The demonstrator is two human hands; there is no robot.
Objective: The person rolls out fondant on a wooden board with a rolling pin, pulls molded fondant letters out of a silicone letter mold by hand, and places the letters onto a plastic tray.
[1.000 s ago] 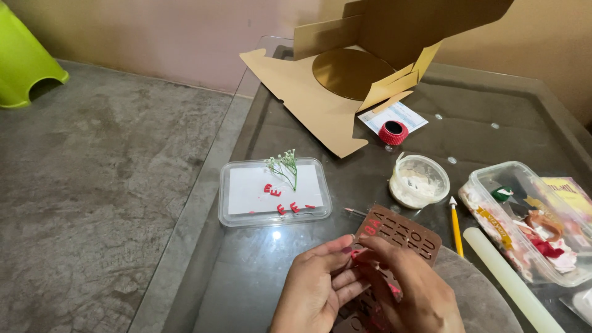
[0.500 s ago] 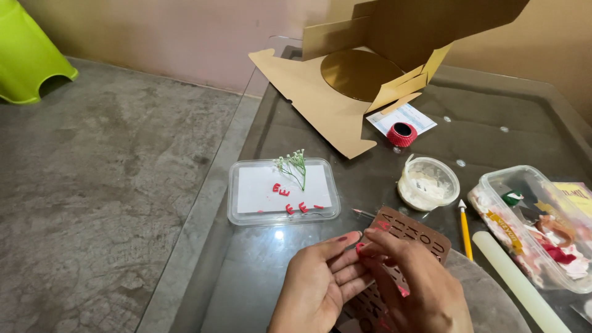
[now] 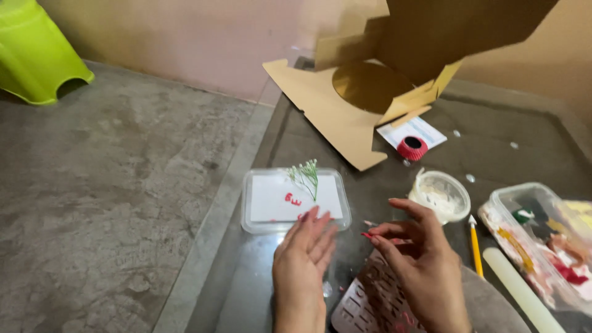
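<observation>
Apparently just beyond left hand (image 3: pixel 305 259) fingertips: shallow white-lined tray (image 3: pixel 256 213).

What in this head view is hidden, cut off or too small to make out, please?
- Small red pieces in the clear tray: too small to read their shape; left hand covers the near edge.
- Brown stencil mould: partly under the right hand, cut by the bottom edge.
- Clear container at right: contents blurred, cut by the frame edge.

My left hand (image 3: pixel 306 259): fingers flat, reaching over the clear lid (image 3: pixel 295 200)
My right hand (image 3: pixel 414 259): pinching a small red piece (image 3: pixel 368 235) above the brown letter mould (image 3: pixel 370 303)
</observation>
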